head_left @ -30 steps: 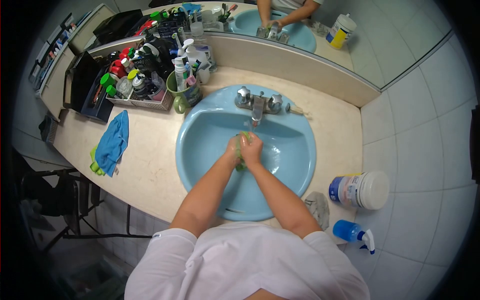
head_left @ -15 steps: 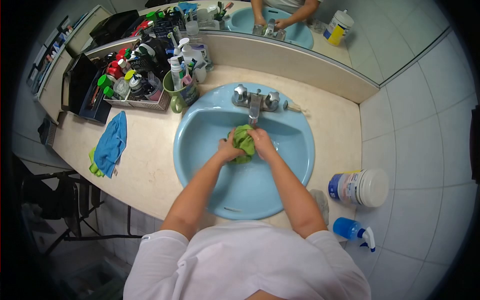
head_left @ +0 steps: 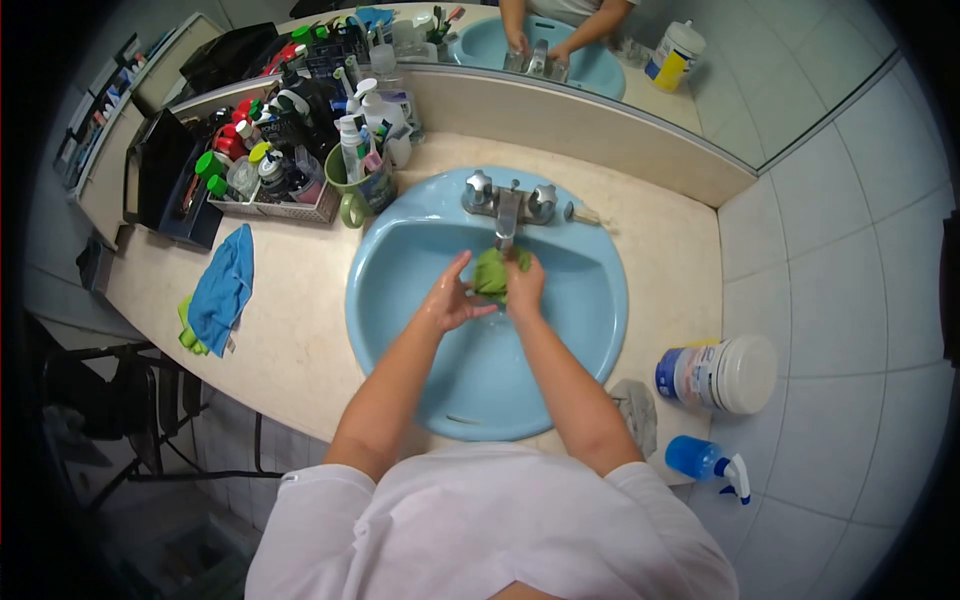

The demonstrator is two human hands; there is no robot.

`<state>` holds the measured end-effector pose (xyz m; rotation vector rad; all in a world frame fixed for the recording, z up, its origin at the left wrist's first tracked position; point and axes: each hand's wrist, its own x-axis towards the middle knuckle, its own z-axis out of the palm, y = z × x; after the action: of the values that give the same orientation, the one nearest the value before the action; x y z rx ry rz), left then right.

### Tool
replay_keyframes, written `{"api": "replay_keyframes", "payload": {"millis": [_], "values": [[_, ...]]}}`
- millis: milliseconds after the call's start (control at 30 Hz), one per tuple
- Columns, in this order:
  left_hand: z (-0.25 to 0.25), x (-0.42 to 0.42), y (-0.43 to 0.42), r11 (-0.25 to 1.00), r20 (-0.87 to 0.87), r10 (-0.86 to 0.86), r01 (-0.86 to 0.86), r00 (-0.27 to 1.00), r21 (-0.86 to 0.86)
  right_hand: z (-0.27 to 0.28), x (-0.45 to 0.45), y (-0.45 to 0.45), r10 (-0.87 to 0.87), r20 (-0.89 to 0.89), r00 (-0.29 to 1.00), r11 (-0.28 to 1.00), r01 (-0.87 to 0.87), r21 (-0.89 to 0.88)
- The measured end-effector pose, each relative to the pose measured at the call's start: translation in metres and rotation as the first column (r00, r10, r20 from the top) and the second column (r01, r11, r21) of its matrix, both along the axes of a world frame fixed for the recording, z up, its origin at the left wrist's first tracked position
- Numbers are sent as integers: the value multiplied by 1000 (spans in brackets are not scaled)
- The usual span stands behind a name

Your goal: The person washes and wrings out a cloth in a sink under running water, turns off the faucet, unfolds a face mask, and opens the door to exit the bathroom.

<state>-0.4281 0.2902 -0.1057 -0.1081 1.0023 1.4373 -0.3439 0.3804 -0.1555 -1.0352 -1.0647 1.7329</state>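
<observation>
A crumpled green cloth [head_left: 489, 275] is bunched under the faucet [head_left: 507, 215], over the blue sink [head_left: 480, 390]. My right hand [head_left: 525, 285] grips the cloth from its right side, fingers wrapped round it. To the left, my left hand [head_left: 452, 298] is open, its wet fingers spread and the palm turned toward the cloth. Whether its fingertips touch the cloth is hard to make out. Below the cloth, a little water shows in the basin.
Left on the counter lie a blue cloth [head_left: 222, 290] and another green cloth [head_left: 188, 328]. A green mug [head_left: 355, 200] with toothbrushes stands beside a basket [head_left: 325, 205] of bottles. On the right are a white tub [head_left: 745, 373], a blue spray bottle [head_left: 695, 457] and a grey cloth [head_left: 636, 412].
My left hand has let go of the green cloth and opened, moving slightly left. The cloth is bunched smaller in my right hand, nearer the faucet.
</observation>
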Motion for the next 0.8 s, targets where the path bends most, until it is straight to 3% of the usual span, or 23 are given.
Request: {"api": "replay_keyframes", "payload": {"millis": [67,100,200,300,400,500,600,700,733,800], "values": [[-31,-5,7,991,137,-105,93,985,95,7,-9,-17,-21,207,978,982,-18,187],[-7,10,12,996,83,88,-88,993,-5,37,-11,-30,-69,324,944,955,-32,296],[-50,7,29,951,-159,308,-305,938,40,20,-17,-31,-79,246,966,980,30,196],[-53,13,34,936,-276,334,-352,901,-16,3,-15,-19,-28,382,924,963,-78,259],[-64,5,34,959,-469,155,-246,869,-138,-21,-19,-1,141,375,916,975,-195,109],[-63,-13,28,944,-549,-42,-146,835,-295,13,-6,12,127,650,750,921,-333,204],[-31,-17,10,991,-769,-95,-13,632,-133,4,7,21,-44,531,846,769,-311,558],[-33,-18,2,979,-940,-99,-136,327,-151,41,25,10,-240,658,714,565,-448,693],[-43,-17,1,983,-889,-9,-157,458,-91,49,29,6,-330,681,654,475,-508,719],[-66,-15,1,974,-715,169,-224,678,19,64,30,-5,-282,650,705,381,-540,751]]}}
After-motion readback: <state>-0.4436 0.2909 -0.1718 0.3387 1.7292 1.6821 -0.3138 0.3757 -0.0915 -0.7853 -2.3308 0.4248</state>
